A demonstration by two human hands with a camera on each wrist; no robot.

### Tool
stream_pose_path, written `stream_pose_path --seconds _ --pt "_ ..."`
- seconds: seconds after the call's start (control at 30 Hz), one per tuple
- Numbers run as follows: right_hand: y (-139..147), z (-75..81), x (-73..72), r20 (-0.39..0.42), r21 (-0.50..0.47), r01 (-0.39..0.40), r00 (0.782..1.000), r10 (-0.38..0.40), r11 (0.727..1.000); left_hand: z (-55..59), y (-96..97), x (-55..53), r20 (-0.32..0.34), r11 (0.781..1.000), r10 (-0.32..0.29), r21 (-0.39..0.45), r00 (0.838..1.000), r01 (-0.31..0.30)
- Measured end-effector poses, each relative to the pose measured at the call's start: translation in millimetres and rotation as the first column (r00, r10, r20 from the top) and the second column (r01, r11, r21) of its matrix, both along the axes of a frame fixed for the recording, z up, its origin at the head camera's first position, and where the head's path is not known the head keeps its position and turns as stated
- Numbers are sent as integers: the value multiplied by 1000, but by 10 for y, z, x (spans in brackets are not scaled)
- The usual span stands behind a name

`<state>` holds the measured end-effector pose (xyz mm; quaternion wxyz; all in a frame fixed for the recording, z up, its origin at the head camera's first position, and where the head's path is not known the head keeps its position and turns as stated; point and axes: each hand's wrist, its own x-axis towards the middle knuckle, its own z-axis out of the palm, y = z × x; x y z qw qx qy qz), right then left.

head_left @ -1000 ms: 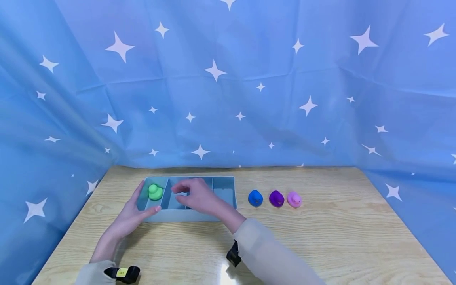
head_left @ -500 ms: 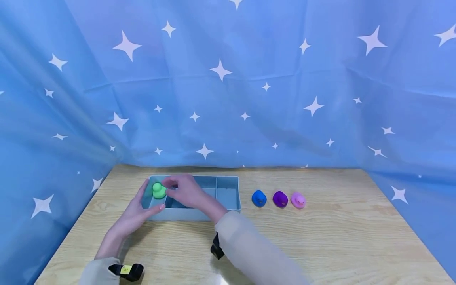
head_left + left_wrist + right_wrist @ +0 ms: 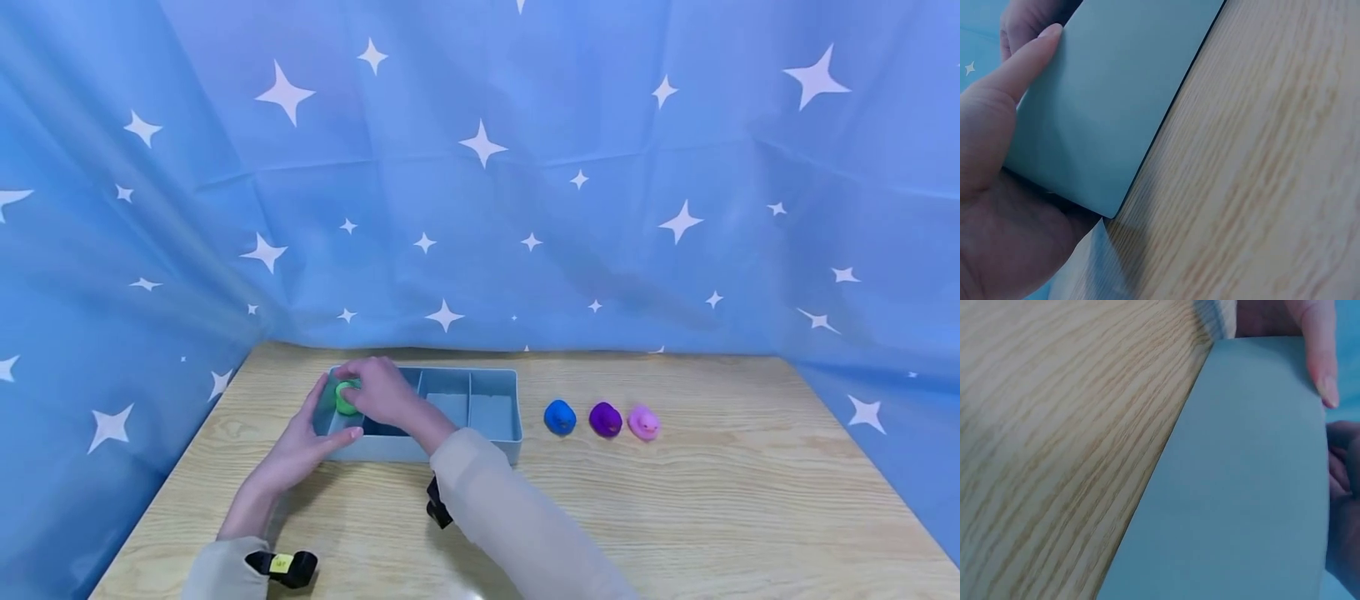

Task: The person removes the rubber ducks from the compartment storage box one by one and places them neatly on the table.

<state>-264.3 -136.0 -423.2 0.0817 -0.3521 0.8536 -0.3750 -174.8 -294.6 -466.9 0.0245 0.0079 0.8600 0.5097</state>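
Observation:
The pale blue divided box [image 3: 442, 451] lies lengthwise on the table. My left hand [image 3: 297, 447] holds its left end, thumb on the near rim and fingers along the short side. In the left wrist view the thumb [image 3: 1032, 59] reaches to the rim of the long wall. A green rubber duck [image 3: 344, 407] sits in the leftmost compartment. My right hand [image 3: 382, 393] reaches over the box from the right and pinches the duck between thumb and forefinger, partly covering it. In the right wrist view the box wall [image 3: 1241, 487] hides those fingertips.
A blue duck [image 3: 560, 417], a purple duck [image 3: 605, 420] and a pink duck [image 3: 644, 423] stand in a row right of the box. Thin dividers split the box. A blue star-patterned cloth [image 3: 480, 208] hangs behind the wooden table [image 3: 712, 500].
My right hand has moved left from over the middle of the box to the green duck and taken hold of it. The left hand keeps its hold; the head view has shifted slightly.

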Motion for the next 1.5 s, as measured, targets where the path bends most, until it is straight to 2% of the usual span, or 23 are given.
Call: stream_pose_path --seconds 0.1,0.3,0.4,0.53,0.67,1.0,1.17,1.3,1.5 --pt "9 -6 -44 -56 44 -2 998 5 999 0 17 -19 1 1000 2 2 1000 -2" --pt "-12 25 -122 -45 56 -25 999 28 998 18 10 -16 21 1000 12 -9 1000 -12" --pt "-38 38 -126 -61 112 -34 997 41 993 22 -4 -1 26 1000 13 -12 1000 -13" --pt "-64 0 -127 -190 264 -50 976 102 963 15 -4 -9 12 1000 0 8 1000 0" --pt "-85 -54 -127 -279 336 -54 948 154 940 10 -9 -14 0 1000 -9 25 1000 9" --pt "-109 -86 -131 -287 319 -48 947 144 947 10 -13 -5 -11 1000 -13 23 1000 14" --pt "-113 -107 -122 -293 287 -76 942 163 955 7 -16 3 -17 1000 -11 26 1000 11" --pt "-99 -129 -110 -269 243 -108 947 174 964 -2 -19 -1 -18 999 -11 31 1000 11" --pt "-104 -137 -110 -247 214 -113 955 166 970 -10 -19 -11 -12 999 -7 36 1000 7"
